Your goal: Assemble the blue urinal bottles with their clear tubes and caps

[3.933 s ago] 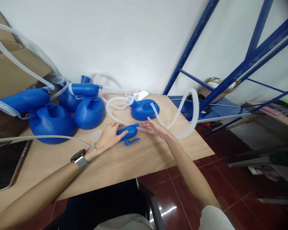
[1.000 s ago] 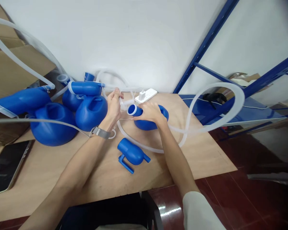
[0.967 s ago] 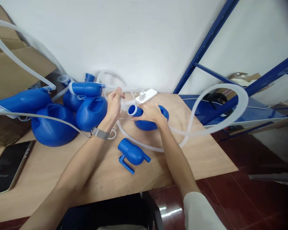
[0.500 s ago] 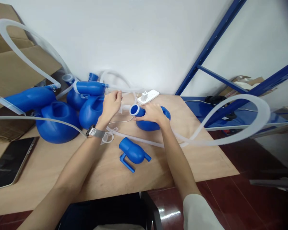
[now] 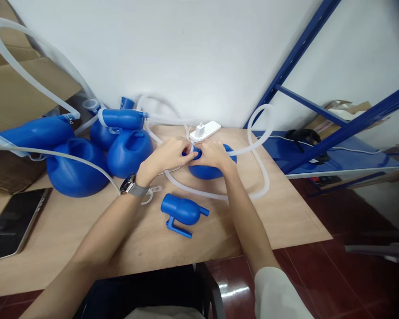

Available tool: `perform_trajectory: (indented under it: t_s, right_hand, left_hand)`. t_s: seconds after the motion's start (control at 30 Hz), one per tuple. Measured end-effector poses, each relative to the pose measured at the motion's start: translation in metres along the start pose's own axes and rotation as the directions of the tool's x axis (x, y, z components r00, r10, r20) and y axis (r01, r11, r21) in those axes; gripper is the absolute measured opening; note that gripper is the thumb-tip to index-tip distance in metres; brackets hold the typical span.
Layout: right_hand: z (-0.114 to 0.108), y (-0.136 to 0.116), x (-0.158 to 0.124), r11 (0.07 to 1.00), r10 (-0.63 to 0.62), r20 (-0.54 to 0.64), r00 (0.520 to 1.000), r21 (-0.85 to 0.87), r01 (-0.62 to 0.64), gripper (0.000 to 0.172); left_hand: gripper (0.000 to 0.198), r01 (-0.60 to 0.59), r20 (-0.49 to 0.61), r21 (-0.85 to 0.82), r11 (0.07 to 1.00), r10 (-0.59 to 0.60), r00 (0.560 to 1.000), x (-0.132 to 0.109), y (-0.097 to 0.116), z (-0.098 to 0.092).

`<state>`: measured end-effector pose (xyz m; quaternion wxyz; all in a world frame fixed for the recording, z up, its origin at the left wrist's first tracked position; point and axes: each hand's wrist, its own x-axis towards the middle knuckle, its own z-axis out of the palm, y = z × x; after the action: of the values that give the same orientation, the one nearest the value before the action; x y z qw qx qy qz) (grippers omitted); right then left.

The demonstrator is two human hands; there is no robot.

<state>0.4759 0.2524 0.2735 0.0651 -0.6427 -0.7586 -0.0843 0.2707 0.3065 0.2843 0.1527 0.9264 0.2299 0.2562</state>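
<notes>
Nearby, a blue spouted piece [image 5: 182, 209] is being borne by the desk [image 5: 146, 243]; by careless withdrawal it could be knocked. Beyond, the blue jug [image 5: 208, 173] is being held at its neck by the fingers of the right hand [image 5: 216, 155]; those of the left hand [image 5: 173, 153] are being curled at its mouth, their hold untellable. Tipping could be caused by a tug on the clear hose [image 5: 202, 193]. Behind, the power strip [image 5: 211, 130] could be bumped.

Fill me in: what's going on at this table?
A person's two bare hands meet at the neck of a blue jug. The right hand grips it; the left hand covers the mouth, hiding what its fingers do. A blue handled piece lies nearer the person, and other blue jugs stand to the left.
</notes>
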Motion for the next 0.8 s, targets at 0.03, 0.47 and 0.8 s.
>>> perform_trajectory:
  t_s: [0.03, 0.47, 0.8]
  right_hand:
    - [-0.001, -0.001, 0.0, 1.0, 0.0, -0.002, 1.0, -0.001, 0.0, 0.06]
    - [0.004, 0.0, -0.001, 0.999, -0.004, -0.028, 1.0, -0.045, 0.003, 0.058]
    - [0.007, 0.005, 0.001, 0.998, -0.049, -0.045, 0.998, -0.036, 0.048, 0.067]
  left_hand:
    - [0.041, 0.008, 0.02, 0.01, 1.0, -0.008, 1.0, 0.001, 0.0, 0.001]
    - [0.043, -0.049, 0.04, -0.103, 0.994, 0.053, 0.998, 0.006, -0.014, 0.007]
    - [0.047, 0.038, 0.014, -0.134, 0.99, -0.036, 0.999, -0.014, -0.007, -0.029]
